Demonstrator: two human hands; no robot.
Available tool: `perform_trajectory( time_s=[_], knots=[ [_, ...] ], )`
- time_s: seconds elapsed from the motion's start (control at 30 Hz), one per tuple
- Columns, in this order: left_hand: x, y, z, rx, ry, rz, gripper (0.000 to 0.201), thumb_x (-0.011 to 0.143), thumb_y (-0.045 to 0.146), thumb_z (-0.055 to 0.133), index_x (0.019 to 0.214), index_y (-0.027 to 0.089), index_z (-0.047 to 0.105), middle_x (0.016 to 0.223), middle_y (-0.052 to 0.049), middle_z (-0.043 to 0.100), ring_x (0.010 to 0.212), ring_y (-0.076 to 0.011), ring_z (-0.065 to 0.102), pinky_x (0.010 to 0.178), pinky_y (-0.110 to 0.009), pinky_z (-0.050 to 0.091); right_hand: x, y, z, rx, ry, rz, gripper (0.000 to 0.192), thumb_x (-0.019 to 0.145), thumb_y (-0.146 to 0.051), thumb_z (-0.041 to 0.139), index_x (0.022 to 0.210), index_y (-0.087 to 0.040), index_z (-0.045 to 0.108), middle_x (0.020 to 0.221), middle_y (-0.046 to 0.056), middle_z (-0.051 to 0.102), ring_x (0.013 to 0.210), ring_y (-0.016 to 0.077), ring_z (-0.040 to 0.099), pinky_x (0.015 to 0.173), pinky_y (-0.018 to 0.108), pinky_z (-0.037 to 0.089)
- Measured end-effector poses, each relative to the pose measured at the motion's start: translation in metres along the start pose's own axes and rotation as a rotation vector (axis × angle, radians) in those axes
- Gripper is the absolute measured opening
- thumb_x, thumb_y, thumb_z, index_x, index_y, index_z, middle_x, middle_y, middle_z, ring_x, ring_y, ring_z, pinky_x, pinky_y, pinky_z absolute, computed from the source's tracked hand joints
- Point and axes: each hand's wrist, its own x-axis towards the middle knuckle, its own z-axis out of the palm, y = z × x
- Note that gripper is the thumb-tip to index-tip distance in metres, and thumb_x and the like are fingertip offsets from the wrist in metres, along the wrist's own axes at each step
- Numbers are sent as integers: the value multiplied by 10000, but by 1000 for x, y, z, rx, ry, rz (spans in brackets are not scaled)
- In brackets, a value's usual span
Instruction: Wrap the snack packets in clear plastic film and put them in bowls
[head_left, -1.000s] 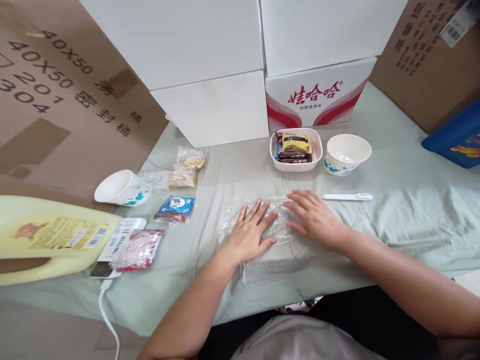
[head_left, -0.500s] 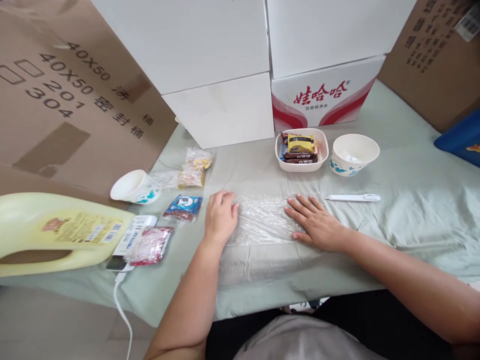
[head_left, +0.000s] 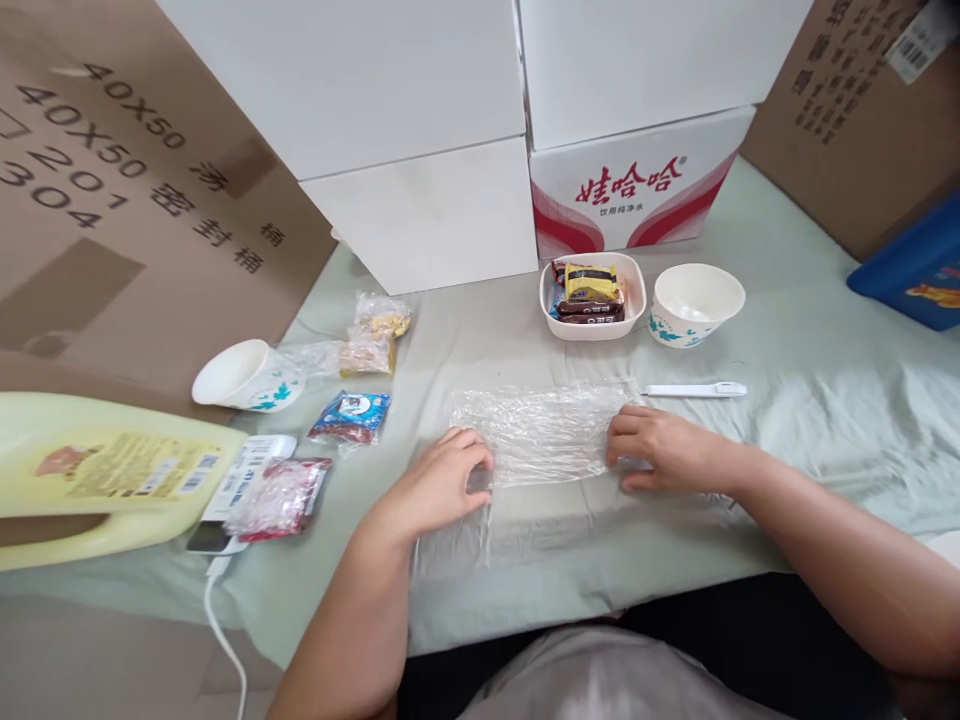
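Observation:
A sheet of clear, wrinkled plastic wrap [head_left: 551,430] lies on the cloth in front of me, with smoother film along its near side. My left hand [head_left: 442,482] rests at the wrap's left end, fingers bent and a gap showing between thumb and forefinger. At the opposite end, my right hand [head_left: 671,450] touches the wrap with curved, parted fingers. Neither hand shows anything gripped. Just beyond my right hand lies a white utility knife [head_left: 694,390]. Left of my left hand is a blue snack packet [head_left: 351,416] in clear film.
A white tray [head_left: 634,318] of snacks and a paper bowl [head_left: 697,300] stand behind the wrap. To the left are a tipped paper bowl [head_left: 251,375], yellow wrapped packets [head_left: 369,352], a red wrapped packet [head_left: 281,500], a power bank [head_left: 240,480] and a yellow jug [head_left: 112,480]. Boxes [head_left: 427,220] line the back.
Both hands have come nearer to me along the wrap's ends. The right hand's flat, spread fingers are now curved, and a gap shows between the left thumb and fingers. The view has shifted slightly.

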Motion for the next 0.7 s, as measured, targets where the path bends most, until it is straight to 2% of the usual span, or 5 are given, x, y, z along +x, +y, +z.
perform_trajectory(
  time_s=[0.17, 0.3, 0.47, 0.57, 0.7],
  knots=[
    [0, -13, -4, 31, 9, -28, 129, 721, 99, 576, 716, 223, 612, 901, -22, 630, 930, -210, 592, 807, -334, 493, 0, 6, -2, -43, -19, 90, 181, 882, -170, 519, 760, -194, 651, 804, 42, 614, 847, 192, 553, 804, 322, 422],
    [-6, -12, -15, -168, 25, -51, 109, 746, 145, 495, 729, 215, 576, 1018, -32, 667, 982, -192, 618, 837, -317, 503, -8, 6, -12, 61, -33, 122, 155, 845, -153, 505, 777, -204, 635, 816, 29, 642, 843, 182, 580, 773, 296, 421],
    [-7, -14, -16, -494, -73, -245, 82, 829, 290, 478, 814, 220, 520, 742, 6, 666, 706, -162, 651, 641, -268, 506, -14, 8, -20, 323, -155, 335, 93, 866, -216, 481, 812, -220, 558, 752, -13, 674, 641, 145, 598, 596, 251, 409],
    [2, -22, -6, -365, 36, -356, 89, 854, 297, 461, 836, 225, 511, 672, 32, 627, 599, -152, 636, 625, -273, 479, -11, 11, -18, 441, -132, 490, 96, 892, -252, 459, 815, -227, 512, 760, -14, 702, 651, 152, 648, 602, 250, 440],
    [14, -25, 3, -66, 138, -470, 92, 863, 268, 467, 890, 234, 548, 688, 22, 649, 581, -163, 627, 601, -271, 426, -5, 13, -11, 350, -57, 662, 113, 899, -245, 440, 807, -235, 506, 645, -32, 676, 578, 151, 642, 603, 256, 438]
  ],
)
